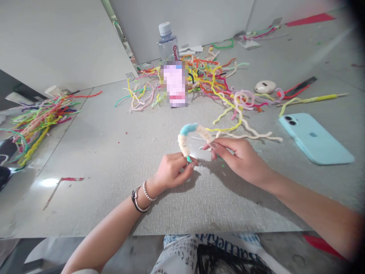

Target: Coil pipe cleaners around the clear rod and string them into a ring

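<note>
Between my two hands arches a curved band of fuzzy yarn, cream at both ends with a light blue stretch at the top. My left hand pinches its lower left end, where a small green tip shows by the fingers. At the other end, my right hand grips the cream part between thumb and forefinger. Both hands are just above the grey table. A cream strand and a yellow strand lie just beyond my right hand.
Tangled coloured yarn spreads across the back, around a propped phone and a clear bottle. Another yarn pile lies left. On the right are a light blue phone, a white oval case and a yellow-wrapped stick.
</note>
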The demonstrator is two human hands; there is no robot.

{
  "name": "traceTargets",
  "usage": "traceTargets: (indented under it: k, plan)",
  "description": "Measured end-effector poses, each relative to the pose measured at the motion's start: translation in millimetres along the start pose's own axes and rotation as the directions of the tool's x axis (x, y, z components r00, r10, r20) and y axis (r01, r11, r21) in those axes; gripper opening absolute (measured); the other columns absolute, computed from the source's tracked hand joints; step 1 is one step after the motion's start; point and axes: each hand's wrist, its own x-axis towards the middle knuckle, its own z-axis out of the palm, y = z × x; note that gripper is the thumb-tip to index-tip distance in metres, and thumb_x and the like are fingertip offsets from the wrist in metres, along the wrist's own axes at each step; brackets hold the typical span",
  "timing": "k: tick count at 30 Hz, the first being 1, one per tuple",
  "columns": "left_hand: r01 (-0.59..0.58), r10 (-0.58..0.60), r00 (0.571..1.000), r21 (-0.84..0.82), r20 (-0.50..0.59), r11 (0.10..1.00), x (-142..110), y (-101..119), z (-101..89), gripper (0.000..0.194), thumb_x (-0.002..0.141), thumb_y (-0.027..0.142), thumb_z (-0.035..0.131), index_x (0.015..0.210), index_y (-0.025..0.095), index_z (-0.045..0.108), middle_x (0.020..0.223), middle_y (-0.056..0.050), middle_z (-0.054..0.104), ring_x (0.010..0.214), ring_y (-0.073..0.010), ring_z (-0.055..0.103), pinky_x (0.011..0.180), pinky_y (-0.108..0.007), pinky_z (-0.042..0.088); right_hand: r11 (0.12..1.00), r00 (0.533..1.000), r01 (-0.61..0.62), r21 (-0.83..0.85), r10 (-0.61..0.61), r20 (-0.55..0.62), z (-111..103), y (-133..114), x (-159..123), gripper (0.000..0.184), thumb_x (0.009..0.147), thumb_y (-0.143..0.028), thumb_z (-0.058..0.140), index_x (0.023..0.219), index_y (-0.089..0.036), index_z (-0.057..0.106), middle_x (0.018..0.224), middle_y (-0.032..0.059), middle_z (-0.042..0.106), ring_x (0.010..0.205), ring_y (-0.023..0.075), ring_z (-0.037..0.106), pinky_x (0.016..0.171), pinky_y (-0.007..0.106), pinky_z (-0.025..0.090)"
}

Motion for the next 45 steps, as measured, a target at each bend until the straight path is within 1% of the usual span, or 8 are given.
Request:
traceTargets:
  k: [5, 11, 18, 28, 33, 38, 42, 45]
  plan:
    - [0.079, -0.066, 0.983, -0.075, 0.171, 0.994, 3.8, 5.6, 2.4, 0.044, 0.102, 0.032, 0.035, 0.074, 0.016, 0.066, 0.063, -0.003, 0.067, 0.056, -0.0115, 0.062, 0.058, -0.024, 0.050, 0.989, 0.980, -0.057, 0.139, 0.029, 0.198, 9.8, -2.5, -3.8, 0.028, 0.098, -0.028, 0.046, 0.088, -0.019, 0.072, 0.073, 0.0001, 0.068, 0.067, 0.0138, 0.062, 0.063, 0.025, 0.044]
    - [0.153, -0.092, 0.967, -0.251, 0.238, 0.956, 7.4, 4.5, 4.8, 0.041, 0.101, 0.030, 0.038, 0.073, 0.017, 0.065, 0.060, -0.002, 0.066, 0.055, -0.0111, 0.061, 0.056, -0.024, 0.050, 0.994, 0.975, 0.004, 0.107, -0.028, 0.220, 13.8, 0.4, -4.7, 0.028, 0.098, -0.024, 0.046, 0.086, -0.020, 0.072, 0.081, 0.0020, 0.070, 0.076, 0.0153, 0.064, 0.070, 0.026, 0.046]
    - [0.208, -0.149, 0.942, -0.174, 0.301, 0.962, 3.5, -0.3, 7.8, 0.039, 0.096, 0.019, 0.043, 0.063, 0.017, 0.063, 0.059, 0.000, 0.063, 0.056, -0.0112, 0.058, 0.057, -0.024, 0.046, 0.992, 0.958, 0.121, -0.025, -0.110, 0.266, 19.8, 3.8, -8.4, 0.022, 0.097, -0.022, 0.052, 0.090, -0.022, 0.072, 0.081, 0.0011, 0.062, 0.079, 0.0147, 0.060, 0.073, 0.026, 0.044]
    - [0.025, -0.064, 0.960, 0.144, 0.273, 0.989, 6.5, 2.0, 11.5, 0.018, 0.091, 0.025, 0.047, 0.079, 0.016, 0.057, 0.066, -0.002, 0.060, 0.055, -0.0134, 0.051, 0.052, -0.027, 0.040, 0.891, 0.954, 0.296, -0.345, -0.257, 0.156, 30.5, 9.5, -10.8, 0.020, 0.096, -0.020, 0.051, 0.097, -0.016, 0.070, 0.082, 0.0054, 0.058, 0.082, 0.0207, 0.053, 0.073, 0.032, 0.043]
    - [0.091, -0.128, 0.945, 0.132, 0.301, 0.987, 5.1, 7.9, 10.1, 0.024, 0.093, 0.032, 0.050, 0.074, 0.016, 0.056, 0.065, -0.001, 0.059, 0.056, -0.0127, 0.050, 0.052, -0.026, 0.039, 0.839, 0.933, 0.330, -0.433, -0.359, 0.015, 28.2, 9.4, -8.9, 0.017, 0.094, -0.014, 0.052, 0.088, -0.015, 0.069, 0.093, 0.0089, 0.064, 0.089, 0.0241, 0.053, 0.079, 0.037, 0.042]
    - [0.420, -0.394, 0.902, -0.154, 0.176, 0.894, 5.8, 1.6, 9.4, 0.032, 0.087, 0.050, 0.062, 0.086, 0.018, 0.055, 0.067, 0.001, 0.058, 0.053, -0.0103, 0.049, 0.049, -0.023, 0.040, 0.837, 0.939, 0.276, -0.472, -0.340, -0.054, 20.6, 14.2, -3.3, 0.017, 0.095, -0.012, 0.048, 0.087, -0.015, 0.064, 0.086, 0.0077, 0.066, 0.088, 0.0254, 0.056, 0.080, 0.038, 0.039]
    - [0.304, -0.345, 0.936, -0.330, -0.072, 0.894, 8.5, -2.0, 5.1, 0.054, 0.078, 0.053, 0.071, 0.115, 0.020, 0.050, 0.097, -0.007, 0.063, 0.079, -0.0152, 0.061, 0.063, -0.025, 0.050, 0.811, 0.949, 0.300, -0.502, -0.306, 0.073, 18.9, 15.1, -3.0, 0.019, 0.096, -0.014, 0.046, 0.085, -0.014, 0.061, 0.077, 0.0065, 0.061, 0.078, 0.0241, 0.054, 0.071, 0.034, 0.036]
    - [0.205, -0.227, 0.973, -0.273, -0.049, 0.940, 9.4, 0.5, 3.2, 0.039, 0.082, 0.045, 0.071, 0.107, 0.019, 0.056, 0.092, -0.005, 0.065, 0.081, -0.0144, 0.062, 0.070, -0.025, 0.051, 0.789, 0.929, 0.370, -0.490, -0.300, 0.218, 24.1, 14.5, -6.7, 0.019, 0.096, -0.014, 0.046, 0.083, -0.014, 0.061, 0.077, 0.0060, 0.060, 0.078, 0.0232, 0.053, 0.070, 0.033, 0.035]
